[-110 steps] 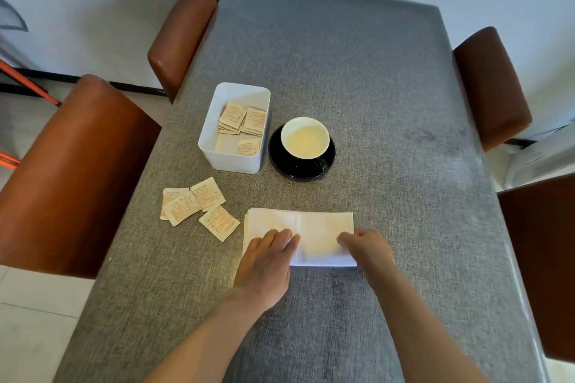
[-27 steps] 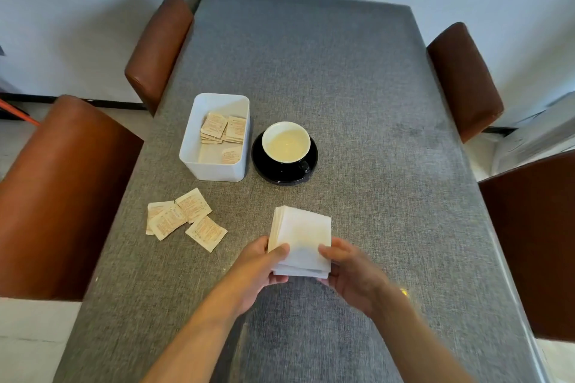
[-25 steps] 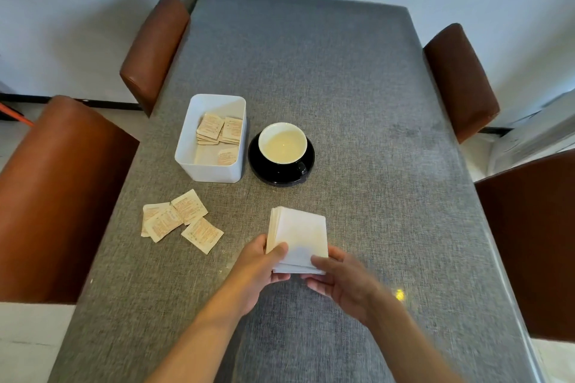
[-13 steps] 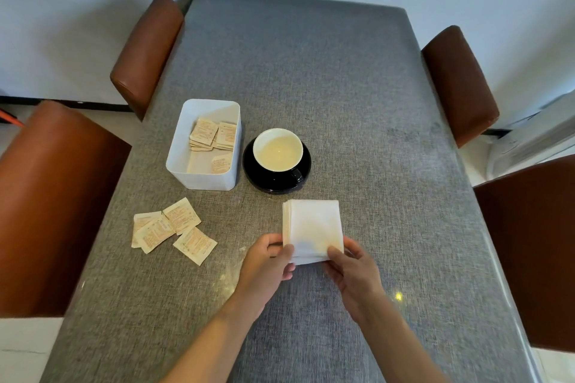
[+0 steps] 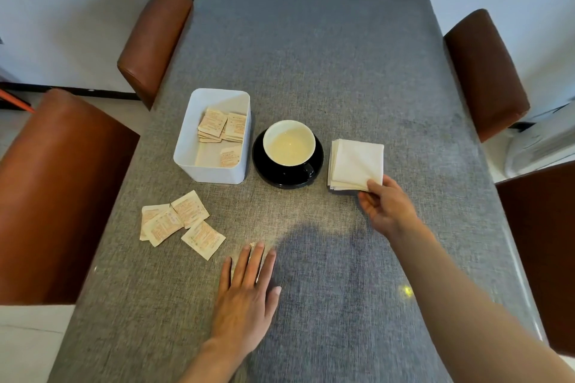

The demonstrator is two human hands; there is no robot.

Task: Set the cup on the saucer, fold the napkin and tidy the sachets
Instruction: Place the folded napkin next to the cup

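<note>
Right hand, centre right of frame, pinches the near right corner of the folded napkin between thumb and fingers; napkin lies flat on the counter, just right of the saucer, not touching it as far as I can tell. Left hand, lower centre, is flat on the counter, fingers spread, holding nothing.

Step in hand, my read: placing the folded napkin beside the saucer. To do it well: let the corner go without dragging, so the layers don't fan out; edges at the near left already look slightly stepped, so a light press with flat fingers would square the stack. Keep it clear of the cup handle.

Cup, white inside with a pale liquid or pale bottom, can't tell which, sits on the black saucer, centre of frame. That part looks done.

White box, left of the saucer and just beside it, holds several sachets: a small overlapping stack at the far end, one lying near the front wall. Rest of the box floor is bare.

Loose sachets, four or so, overlap on the counter lower left, near the left hand's fingertips but apart. Those likely go in the box next; left hand is closest.
</note>
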